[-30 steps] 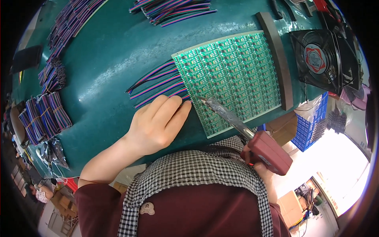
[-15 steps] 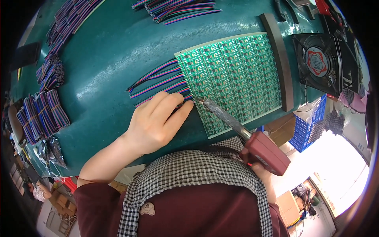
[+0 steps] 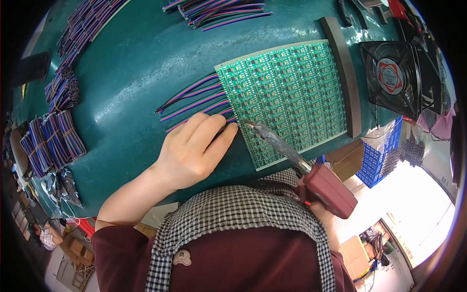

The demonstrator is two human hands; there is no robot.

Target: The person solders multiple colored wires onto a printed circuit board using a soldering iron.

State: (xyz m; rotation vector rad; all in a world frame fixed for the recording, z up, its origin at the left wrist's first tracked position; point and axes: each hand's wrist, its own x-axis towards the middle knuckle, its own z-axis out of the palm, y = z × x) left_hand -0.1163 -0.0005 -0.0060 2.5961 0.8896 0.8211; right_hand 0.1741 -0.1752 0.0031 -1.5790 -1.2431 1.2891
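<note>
A green circuit board panel [image 3: 292, 92] lies on the teal mat, covered with rows of small parts. Multicoloured wires [image 3: 199, 97] run out from its left edge. My left hand [image 3: 194, 151] is closed on a wire at that edge, fingertips pinching near the board; the hand partly hides the wire. In my right hand [image 3: 323, 211] is a dark red soldering iron [image 3: 328, 190], held by its handle, whose grip is mostly out of sight. Its metal tip points up and left to the board's left edge, just beside my left fingertips.
A dark bar [image 3: 344, 78] borders the panel's right side. Beyond it stands a black fan [image 3: 389, 78]. Bundled wires [image 3: 53, 141] lie at the left, with more loose wires [image 3: 219, 12] at the back. A blue crate [image 3: 377, 158] sits lower right, past the table edge.
The soldering iron has shifted very slightly, its tip a little farther right of my left fingertips. My left hand has barely moved.
</note>
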